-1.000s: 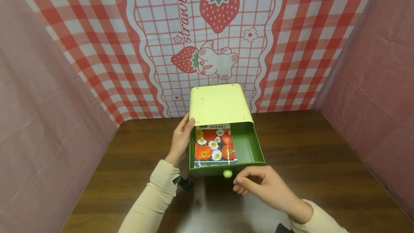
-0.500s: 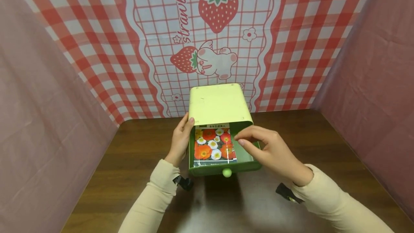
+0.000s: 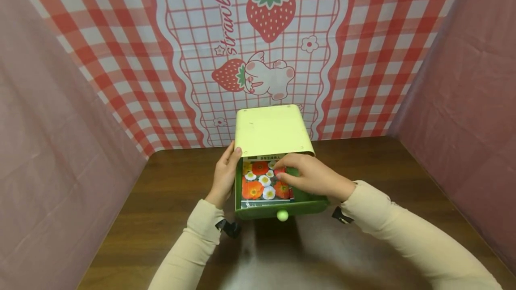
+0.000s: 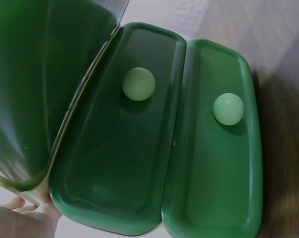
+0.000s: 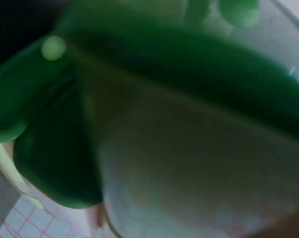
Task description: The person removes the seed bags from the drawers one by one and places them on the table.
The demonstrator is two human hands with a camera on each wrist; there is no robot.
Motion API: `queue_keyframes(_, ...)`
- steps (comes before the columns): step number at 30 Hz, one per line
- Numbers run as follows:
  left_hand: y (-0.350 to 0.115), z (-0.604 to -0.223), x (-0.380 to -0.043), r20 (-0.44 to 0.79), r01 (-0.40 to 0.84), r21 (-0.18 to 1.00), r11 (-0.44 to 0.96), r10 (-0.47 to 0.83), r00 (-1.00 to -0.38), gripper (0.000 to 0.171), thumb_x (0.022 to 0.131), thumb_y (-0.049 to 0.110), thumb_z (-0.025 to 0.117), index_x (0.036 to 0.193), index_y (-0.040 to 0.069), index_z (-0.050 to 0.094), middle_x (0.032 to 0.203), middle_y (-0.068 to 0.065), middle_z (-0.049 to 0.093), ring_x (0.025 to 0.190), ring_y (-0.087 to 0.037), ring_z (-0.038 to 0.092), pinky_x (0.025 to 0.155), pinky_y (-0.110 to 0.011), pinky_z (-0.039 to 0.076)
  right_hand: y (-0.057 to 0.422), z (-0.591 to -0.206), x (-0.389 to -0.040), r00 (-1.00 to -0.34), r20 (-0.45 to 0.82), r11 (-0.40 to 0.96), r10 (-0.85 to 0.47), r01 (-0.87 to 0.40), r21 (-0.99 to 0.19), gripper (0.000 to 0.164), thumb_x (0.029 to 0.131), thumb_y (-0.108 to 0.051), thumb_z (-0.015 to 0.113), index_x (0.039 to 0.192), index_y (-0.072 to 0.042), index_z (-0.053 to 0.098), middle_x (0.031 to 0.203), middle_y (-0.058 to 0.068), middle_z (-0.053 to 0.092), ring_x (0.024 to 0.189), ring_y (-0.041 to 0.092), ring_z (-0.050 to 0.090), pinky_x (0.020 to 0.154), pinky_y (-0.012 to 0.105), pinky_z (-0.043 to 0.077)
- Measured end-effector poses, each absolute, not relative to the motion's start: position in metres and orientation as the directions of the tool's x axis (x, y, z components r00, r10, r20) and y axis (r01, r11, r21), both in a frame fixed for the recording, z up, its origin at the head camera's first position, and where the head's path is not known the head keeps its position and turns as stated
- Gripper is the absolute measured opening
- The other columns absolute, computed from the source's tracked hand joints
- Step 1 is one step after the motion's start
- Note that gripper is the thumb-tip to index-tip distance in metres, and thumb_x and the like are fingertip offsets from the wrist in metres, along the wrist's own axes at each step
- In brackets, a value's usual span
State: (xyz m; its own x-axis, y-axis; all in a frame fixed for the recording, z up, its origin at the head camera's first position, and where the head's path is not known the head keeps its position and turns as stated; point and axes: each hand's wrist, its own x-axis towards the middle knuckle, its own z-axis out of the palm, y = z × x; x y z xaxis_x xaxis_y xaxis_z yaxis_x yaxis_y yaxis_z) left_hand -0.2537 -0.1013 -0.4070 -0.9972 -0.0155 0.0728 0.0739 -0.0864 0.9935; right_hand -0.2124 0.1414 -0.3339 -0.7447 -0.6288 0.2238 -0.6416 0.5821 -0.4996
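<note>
A pale yellow drawer cabinet [image 3: 274,130] stands on the table with its top green drawer [image 3: 264,213] pulled out. My left hand [image 3: 224,174] holds the cabinet's left side, thumb at the front corner. A seed packet [image 3: 262,187] printed with orange, red and white poppies lies flat in the drawer's left part. My right hand [image 3: 308,174] reaches over the drawer from the right; its thumb and forefinger are over the packet's right edge. Whether they touch it cannot be told. The right wrist view is blurred and shows green drawer surfaces.
Two lower drawers, closed, show green fronts [image 4: 124,144] with round pale knobs [image 4: 228,109] in the left wrist view. The wooden table [image 3: 173,178] runs to a strawberry-patterned cloth [image 3: 266,21] at the back. Pink cloth [image 3: 455,115] hangs at both sides.
My right hand has moved from beside the drawer's knob, up and left, to over the seed packet. My left hand and the cabinet have stayed in place.
</note>
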Motion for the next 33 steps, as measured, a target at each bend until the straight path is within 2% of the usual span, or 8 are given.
queue_keyframes(3, -0.101, -0.407, -0.254, 0.072, 0.074, 0.993, -0.089, -0.016, -0.997, 0.064, 0.097, 0.052, 0.055, 0.153, 0.029, 0.035, 0.139, -0.011, 0.057, 0.102, -0.018, 0.064, 0.085, -0.028, 0.055, 0.138, -0.340, -0.218, -0.744, 0.149, 0.626, -0.651, -0.637, -0.450, 0.042, 0.095, -0.032, 0.064, 0.131, -0.010, 0.061, 0.128, 0.006, 0.061, 0.108, 0.020, 0.062, 0.090, 0.042, 0.054)
queue_keyframes(6, -0.101, -0.407, -0.254, 0.068, 0.069, 0.994, -0.089, -0.015, -0.998, 0.064, 0.096, 0.052, 0.055, 0.153, 0.030, 0.035, 0.140, -0.008, 0.056, 0.105, -0.019, 0.063, 0.088, -0.030, 0.055, 0.135, -0.344, -0.221, -0.752, 0.088, 0.668, -0.653, -0.627, -0.401, 0.054, 0.094, -0.038, 0.065, 0.140, -0.013, 0.053, 0.134, 0.008, 0.055, 0.101, 0.016, 0.060, 0.083, 0.036, 0.053)
queue_keyframes(11, -0.101, -0.407, -0.254, 0.069, 0.069, 0.994, -0.084, -0.010, -0.998, 0.064, 0.096, 0.052, 0.055, 0.153, 0.030, 0.035, 0.142, -0.007, 0.054, 0.112, -0.023, 0.061, 0.093, -0.033, 0.053, 0.130, -0.349, -0.224, -0.762, 0.071, 0.710, -0.644, -0.629, -0.316, 0.061, 0.091, -0.044, 0.068, 0.142, -0.015, 0.051, 0.124, 0.009, 0.057, 0.090, 0.014, 0.055, 0.074, 0.033, 0.049)
queue_keyframes(17, -0.102, -0.407, -0.255, 0.069, 0.069, 0.994, -0.079, -0.004, -0.998, 0.064, 0.096, 0.052, 0.055, 0.153, 0.030, 0.034, 0.146, -0.007, 0.051, 0.118, -0.028, 0.058, 0.095, -0.034, 0.051, 0.128, -0.352, -0.225, -0.785, 0.037, 0.767, -0.618, -0.613, -0.190, 0.075, 0.086, -0.054, 0.068, 0.145, -0.015, 0.046, 0.120, 0.011, 0.060, 0.094, 0.022, 0.057, 0.074, 0.038, 0.048)
queue_keyframes(21, -0.102, -0.407, -0.254, 0.062, 0.061, 0.994, -0.088, 0.002, -0.998, 0.063, 0.097, 0.052, 0.054, 0.152, 0.031, 0.034, 0.146, -0.007, 0.051, 0.118, -0.027, 0.058, 0.096, -0.034, 0.051, 0.128, -0.353, -0.225, -0.805, 0.020, 0.793, -0.593, -0.588, -0.159, 0.076, 0.086, -0.057, 0.067, 0.145, -0.014, 0.046, 0.117, 0.013, 0.061, 0.096, 0.027, 0.059, 0.072, 0.041, 0.048)
queue_keyframes(27, -0.103, -0.405, -0.255, 0.045, 0.043, 0.994, -0.102, 0.024, -0.999, 0.060, 0.101, 0.044, 0.051, 0.155, 0.029, 0.030, 0.143, -0.013, 0.053, 0.111, -0.023, 0.061, 0.092, -0.033, 0.054, 0.128, -0.353, -0.225, -0.805, 0.006, 0.794, -0.594, -0.587, -0.161, 0.078, 0.087, -0.057, 0.066, 0.147, -0.012, 0.045, 0.120, 0.014, 0.062, 0.102, 0.030, 0.061, 0.080, 0.045, 0.051)
queue_keyframes(33, -0.102, -0.389, -0.243, 0.035, 0.032, 0.996, -0.083, 0.030, -0.999, 0.059, 0.103, 0.039, 0.048, 0.156, 0.024, 0.028, 0.140, -0.017, 0.055, 0.106, -0.019, 0.063, 0.090, -0.032, 0.055, 0.127, -0.354, -0.226, -0.783, -0.005, 0.770, -0.622, -0.611, -0.182, 0.080, 0.088, -0.056, 0.065, 0.150, -0.011, 0.040, 0.136, 0.018, 0.055, 0.117, 0.035, 0.058, 0.096, 0.050, 0.049)
